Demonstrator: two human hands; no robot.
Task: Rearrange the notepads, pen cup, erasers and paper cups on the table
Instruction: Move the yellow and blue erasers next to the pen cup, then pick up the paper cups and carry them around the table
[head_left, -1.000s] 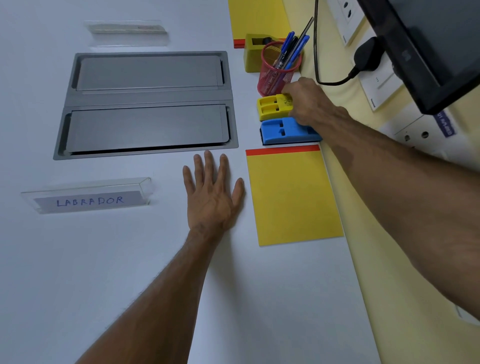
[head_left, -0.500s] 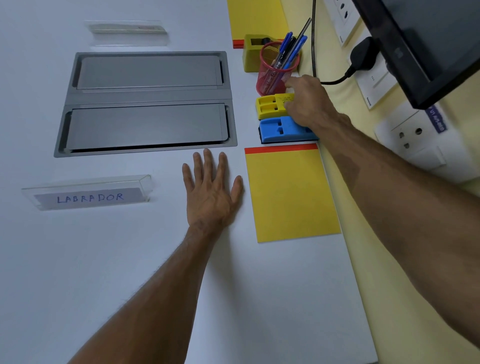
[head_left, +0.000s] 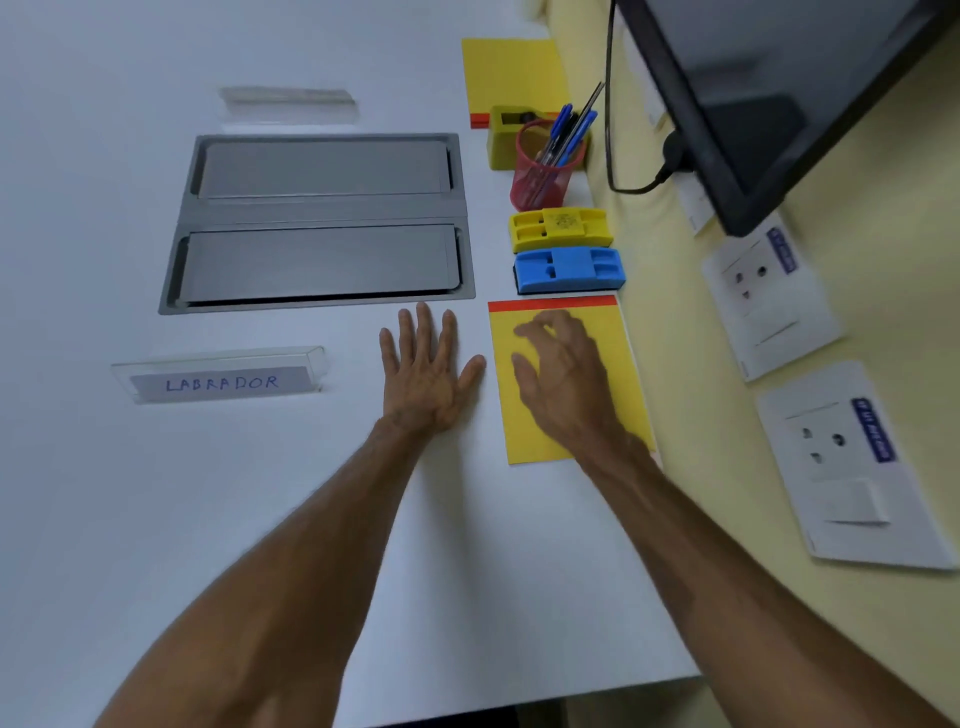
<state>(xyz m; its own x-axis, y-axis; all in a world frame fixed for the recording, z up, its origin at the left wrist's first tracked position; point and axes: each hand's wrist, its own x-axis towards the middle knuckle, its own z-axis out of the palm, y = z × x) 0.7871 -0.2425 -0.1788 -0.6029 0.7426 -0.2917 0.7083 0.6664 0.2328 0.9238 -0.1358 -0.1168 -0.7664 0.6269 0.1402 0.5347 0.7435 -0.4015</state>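
A yellow notepad with a red top strip lies near the table's right edge. My right hand hovers over it, fingers apart and curled, holding nothing. My left hand rests flat on the white table just left of the pad. Beyond the pad sit a blue eraser and a yellow eraser side by side. Behind them stands a red mesh pen cup with blue pens, an olive-yellow block, and a second yellow notepad. No paper cups are in view.
A grey metal cable hatch is set into the table left of the erasers. A clear name holder reading LABRADOR stands at the left, another clear holder farther back. A dark monitor, its cable and wall sockets line the right wall.
My right hand has let go near the yellow eraser and pulled back over the near notepad. The left hand has stayed flat. The camera has tilted, showing more of the table's far end.
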